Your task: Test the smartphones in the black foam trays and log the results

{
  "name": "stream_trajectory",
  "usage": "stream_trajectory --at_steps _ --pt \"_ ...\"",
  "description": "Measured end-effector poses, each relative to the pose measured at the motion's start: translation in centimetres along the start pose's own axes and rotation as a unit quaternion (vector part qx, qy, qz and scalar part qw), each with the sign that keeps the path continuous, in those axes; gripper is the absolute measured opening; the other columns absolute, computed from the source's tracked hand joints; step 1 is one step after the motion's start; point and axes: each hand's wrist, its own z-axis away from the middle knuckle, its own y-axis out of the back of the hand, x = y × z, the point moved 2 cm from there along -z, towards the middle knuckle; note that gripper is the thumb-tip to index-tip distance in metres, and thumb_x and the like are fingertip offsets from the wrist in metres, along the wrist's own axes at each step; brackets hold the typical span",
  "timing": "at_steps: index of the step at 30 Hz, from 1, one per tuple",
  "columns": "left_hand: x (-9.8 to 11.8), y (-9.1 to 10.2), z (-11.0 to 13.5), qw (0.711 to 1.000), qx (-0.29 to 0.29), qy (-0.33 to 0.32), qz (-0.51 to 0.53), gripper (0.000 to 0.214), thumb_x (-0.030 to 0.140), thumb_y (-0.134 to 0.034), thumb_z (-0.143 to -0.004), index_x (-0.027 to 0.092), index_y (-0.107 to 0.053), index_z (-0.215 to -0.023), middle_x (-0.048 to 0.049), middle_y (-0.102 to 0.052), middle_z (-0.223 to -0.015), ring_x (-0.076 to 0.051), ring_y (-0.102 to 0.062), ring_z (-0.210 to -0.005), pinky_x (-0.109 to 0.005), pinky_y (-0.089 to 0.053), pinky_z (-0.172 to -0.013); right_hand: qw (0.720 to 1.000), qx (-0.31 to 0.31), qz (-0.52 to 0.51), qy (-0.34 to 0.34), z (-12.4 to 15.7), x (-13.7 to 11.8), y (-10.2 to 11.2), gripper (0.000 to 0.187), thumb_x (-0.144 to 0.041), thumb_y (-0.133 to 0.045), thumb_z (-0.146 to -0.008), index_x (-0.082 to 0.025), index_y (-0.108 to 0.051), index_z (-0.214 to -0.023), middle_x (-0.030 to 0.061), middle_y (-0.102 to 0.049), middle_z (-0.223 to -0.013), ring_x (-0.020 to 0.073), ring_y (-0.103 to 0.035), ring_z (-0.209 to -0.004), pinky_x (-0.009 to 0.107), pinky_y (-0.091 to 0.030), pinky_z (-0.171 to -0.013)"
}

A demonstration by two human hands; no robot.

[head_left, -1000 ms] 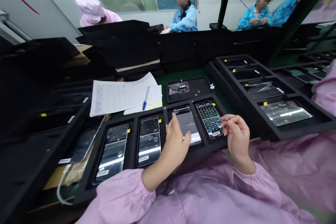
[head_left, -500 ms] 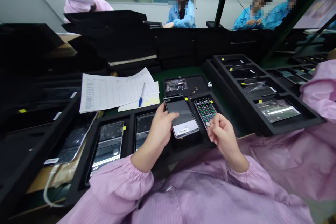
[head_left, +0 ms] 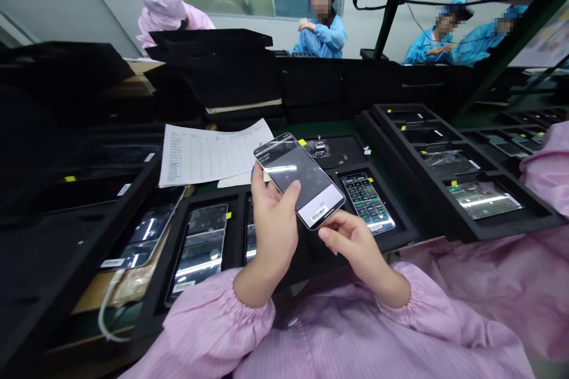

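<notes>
Near the centre of the frame, we are holding a phone (head_left: 281, 167) above the black tray (head_left: 403, 226), its top edge pointing toward the upper left. Our left hand (head_left: 274, 226) is grasping it, the thumb lying over the screen. Our right hand (head_left: 353, 244) is curling at the phone's bottom edge; whether its fingers are pinching anything, we cannot tell. We judge that we are needing a firm left grip while the right fingers are working at the edge, and a light thumb for sparing the glass smears and stray taps. Just to the right, a lit phone (head_left: 365, 201) is showing green labels in its compartment, so we are wise to be holding our right wrist clear of it. Farther up, a plastic-wrapped part (head_left: 319, 148) is lying in a shallow tray (head_left: 349, 147); toward the upper left, a paper sheet (head_left: 208, 154) is lying flat, apart from our hands.
</notes>
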Motion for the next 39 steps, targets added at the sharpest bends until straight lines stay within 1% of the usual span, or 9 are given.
stream_trajectory --at_steps 4,8,15,17,20,23,28,34,39 --pt "0.5 0.7 0.0 0.998 0.022 -0.053 0.006 0.064 0.018 -0.071 -0.077 0.030 -0.048 -0.135 -0.0069 -0.063 -0.125 -0.024 -0.059 -0.123 -0.043 -0.046 -0.108 0.999 0.020 0.040 0.005 -0.5 -0.1 -0.4 0.023 -0.036 -0.074 -0.078 -0.019 -0.063 -0.067 -0.0019 -0.058 -0.063 0.0107 -0.046 -0.057 0.025 -0.037 -0.054" --pt "1.5 1.8 -0.5 0.990 0.058 -0.126 0.016 0.061 0.014 -0.073 -0.075 0.030 -0.051 -0.130 -0.0064 -0.060 -0.133 -0.023 -0.058 -0.124 -0.043 -0.045 -0.109 0.995 -0.034 0.091 0.025 -3.3 -1.4 0.0 0.023 -0.037 -0.073 -0.077 -0.020 -0.063 -0.066 -0.0011 -0.061 -0.067 0.0131 -0.052 -0.063 0.027 -0.040 -0.061" --pt "2.2 4.6 -1.8 0.981 0.143 -0.100 0.086 0.039 0.011 -0.076 -0.066 0.022 -0.063 -0.101 -0.0033 -0.071 -0.116 -0.023 -0.066 -0.111 -0.046 -0.051 -0.104 0.974 -0.146 0.175 -0.002 -7.3 -3.8 -0.6 0.020 -0.036 -0.070 -0.073 -0.018 -0.063 -0.065 -0.0007 -0.064 -0.067 0.0132 -0.056 -0.064 0.027 -0.042 -0.065" --pt "3.2 6.3 -2.5 0.964 0.199 -0.148 0.096 0.034 0.008 -0.076 -0.064 0.022 -0.064 -0.092 0.0002 -0.073 -0.108 -0.023 -0.066 -0.111 -0.045 -0.051 -0.105 0.964 -0.113 0.240 -0.001 -8.1 -3.9 0.1 0.017 -0.033 -0.065 -0.073 -0.019 -0.063 -0.065 -0.0011 -0.065 -0.067 0.0130 -0.056 -0.063 0.026 -0.042 -0.064" --pt "5.2 8.6 -2.9 0.943 0.251 -0.204 0.080 0.027 0.007 -0.075 -0.065 0.025 -0.063 -0.081 0.0084 -0.075 -0.098 -0.021 -0.064 -0.117 -0.043 -0.049 -0.109 0.923 0.032 0.382 0.022 -10.9 -4.0 3.2 0.015 -0.028 -0.061 -0.073 -0.019 -0.060 -0.061 -0.0017 -0.061 -0.063 0.0133 -0.053 -0.062 0.026 -0.039 -0.062" --pt "6.4 8.9 -2.3 0.962 0.212 -0.164 0.058 0.021 0.010 -0.075 -0.071 0.026 -0.064 -0.079 0.0118 -0.075 -0.100 -0.021 -0.059 -0.125 -0.041 -0.046 -0.112 0.891 0.116 0.439 0.017 -14.9 -3.8 7.1 0.022 -0.021 -0.062 -0.070 -0.019 -0.052 -0.051 -0.0018 -0.052 -0.052 0.0144 -0.049 -0.060 0.028 -0.034 -0.062" --pt "5.4 7.4 -0.5 0.984 0.146 -0.076 0.074 0.017 0.019 -0.078 -0.074 0.026 -0.064 -0.077 0.0058 -0.073 -0.110 -0.024 -0.057 -0.128 -0.043 -0.050 -0.109 0.870 0.152 0.470 -0.008 -18.5 -3.9 10.4 0.036 -0.021 -0.068 -0.070 -0.021 -0.045 -0.042 -0.0038 -0.040 -0.041 0.0133 -0.042 -0.053 0.030 -0.028 -0.058" --pt "4.2 7.0 -0.6 0.985 0.136 -0.023 0.101 0.018 0.018 -0.078 -0.073 0.026 -0.062 -0.075 0.0014 -0.073 -0.106 -0.022 -0.061 -0.121 -0.038 -0.052 -0.106 0.915 0.131 0.382 0.019 -15.3 -6.3 7.9 0.034 -0.037 -0.062 -0.081 -0.020 -0.049 -0.055 -0.0034 -0.045 -0.051 0.0099 -0.038 -0.049 0.026 -0.027 -0.050" --pt "3.7 5.6 -0.5 0.971 0.176 0.074 0.143 0.021 0.008 -0.075 -0.066 0.022 -0.060 -0.073 -0.0009 -0.074 -0.092 -0.021 -0.067 -0.107 -0.037 -0.054 -0.099 0.982 -0.023 0.186 -0.014 -6.6 -5.3 1.8 0.038 -0.051 -0.060 -0.081 -0.020 -0.051 -0.060 -0.0027 -0.051 -0.054 0.0072 -0.034 -0.041 0.021 -0.022 -0.039"
